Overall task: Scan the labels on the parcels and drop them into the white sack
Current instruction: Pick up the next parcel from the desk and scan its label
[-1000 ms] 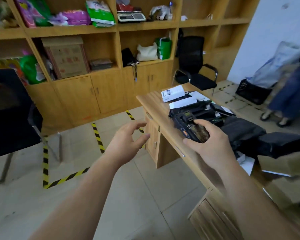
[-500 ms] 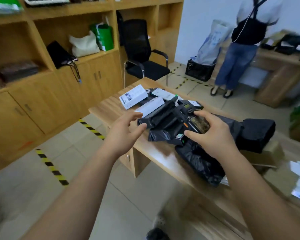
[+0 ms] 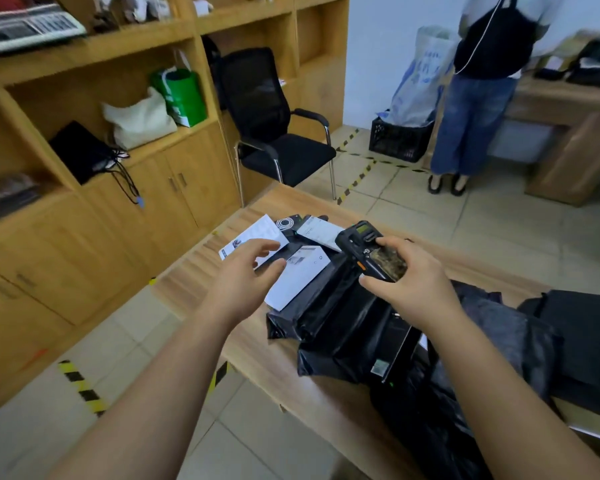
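The right hand (image 3: 407, 282) grips a black handheld scanner (image 3: 369, 249), fingers (image 3: 392, 242) curled over its top and thumb against its near edge, holding it above the pile of black parcels (image 3: 340, 327) on the wooden table (image 3: 194, 268). The left hand (image 3: 243, 271) hovers at about 9 o'clock from the scanner, fingers spread wide and lightly bent, holding nothing; it floats just over a white box (image 3: 300, 277) that lies half under the black parcels. Another white box (image 3: 253, 233) lies beyond it at roughly 11 o'clock from the left hand, with a small black box (image 3: 286, 223) and a further white box (image 3: 317, 232) beside it towards the table's far end. More black bagged parcels (image 3: 520, 341) spread to 3 o'clock of the right hand, reaching the frame's edge. Past the table, at 12 o'clock, a black office chair (image 3: 274, 133) stands against wooden shelving (image 3: 94, 64). At 1 o'clock a second person (image 3: 478, 98) in jeans stands at another wooden desk, next to a white sack (image 3: 420, 81) standing in a black crate (image 3: 400, 140) on the tiled floor
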